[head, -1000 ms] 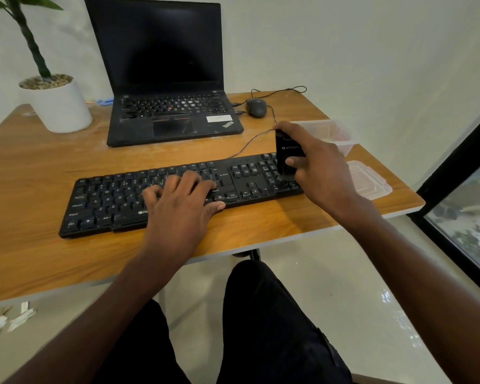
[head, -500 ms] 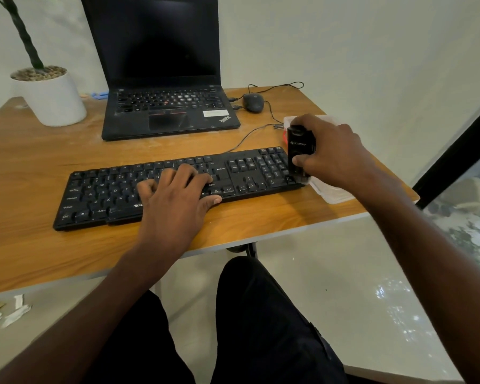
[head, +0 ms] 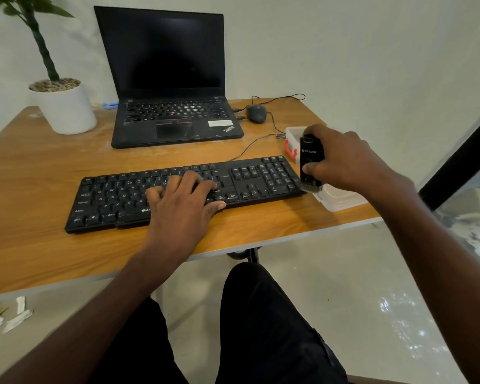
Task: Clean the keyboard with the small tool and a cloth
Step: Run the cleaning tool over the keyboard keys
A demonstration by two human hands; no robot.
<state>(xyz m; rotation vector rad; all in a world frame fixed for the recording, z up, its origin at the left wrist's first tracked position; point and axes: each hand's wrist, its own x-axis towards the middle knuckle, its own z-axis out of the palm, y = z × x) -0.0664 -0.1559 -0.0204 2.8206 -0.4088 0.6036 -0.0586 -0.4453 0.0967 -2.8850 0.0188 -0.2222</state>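
Note:
A black keyboard (head: 117, 200) lies across the wooden table (head: 25, 167). My left hand (head: 183, 209) rests flat on its middle keys, fingers spread. My right hand (head: 341, 159) grips a small black brush tool (head: 311, 159) upright, its bristles down at the keyboard's right end, just past the number pad. No cloth is in view.
An open black laptop (head: 175, 117) stands behind the keyboard, a white plant pot (head: 67, 109) at the back left, a black mouse (head: 257, 113) with its cable at the back right. A clear plastic box (head: 341, 200) with a red clip sits under my right hand by the table's edge.
My right hand has carried the brush tool rightward from over the number pad to the keyboard's right end. My left hand has stayed on the keys.

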